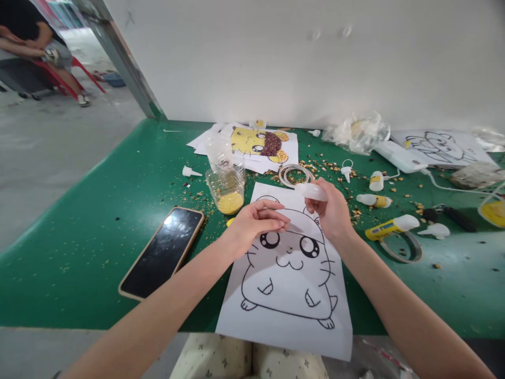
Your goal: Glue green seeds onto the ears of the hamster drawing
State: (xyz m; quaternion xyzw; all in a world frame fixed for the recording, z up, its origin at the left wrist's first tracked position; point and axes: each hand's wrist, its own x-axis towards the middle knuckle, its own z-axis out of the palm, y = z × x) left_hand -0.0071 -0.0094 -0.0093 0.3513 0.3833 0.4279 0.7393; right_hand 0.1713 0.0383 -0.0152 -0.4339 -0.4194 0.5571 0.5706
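Observation:
A white sheet with a black outline drawing of a hamster (290, 295) lies at the near edge of the green table. Over its upper right part, my right hand (329, 208) is closed around a small white bottle (311, 191), held sideways with one end toward the left. My left hand (260, 223) hovers over the drawing's upper left, fingers loosely bent and apart, holding nothing. Beyond my left hand stands a clear plastic cup with yellow grains (230, 202).
A phone (161, 252) lies left of the sheet. Behind are a partly filled hamster picture (246, 141) and tape rings (295, 176). Glue bottles (374, 200), a glue stick (390, 227) and scattered grains are on the right. A seated person (35, 42) is at far left.

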